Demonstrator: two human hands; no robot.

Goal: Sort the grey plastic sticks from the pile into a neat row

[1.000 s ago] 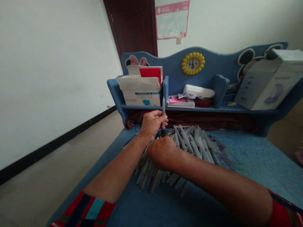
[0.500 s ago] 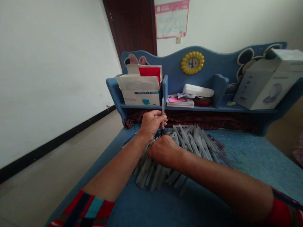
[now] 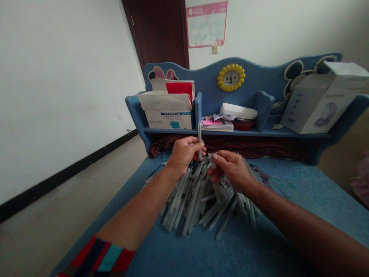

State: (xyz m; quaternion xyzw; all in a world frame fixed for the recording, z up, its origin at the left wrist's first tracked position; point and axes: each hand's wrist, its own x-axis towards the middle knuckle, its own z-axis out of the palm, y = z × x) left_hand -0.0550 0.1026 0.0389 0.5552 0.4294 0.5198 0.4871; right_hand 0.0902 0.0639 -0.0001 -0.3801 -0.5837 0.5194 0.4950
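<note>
My left hand (image 3: 183, 153) pinches a slim translucent pen (image 3: 200, 134) between thumb and fingers and holds it upright above the pile. To its right, my right hand (image 3: 232, 167) is closed, thumb against fingers, on a pale translucent piece (image 3: 212, 161). Blur and the fingers hide what kind of piece that is. Beneath both hands, a heap of translucent pens (image 3: 188, 209) is spread on the blue tabletop (image 3: 161, 254), with several darker bits among them.
A blue shelf (image 3: 245, 133) runs along the back of the table. On it stand a mask box (image 3: 168, 120), stacked papers (image 3: 217, 126), a white roll-shaped packet (image 3: 238, 110) and a large white carton (image 3: 309, 105). A dark checked cloth (image 3: 259, 148) lies beneath the shelf.
My right hand has moved from the pen's lower end, up and to the right, with a pale piece in its fingers. My left hand still holds the pen upright in nearly the same place.
</note>
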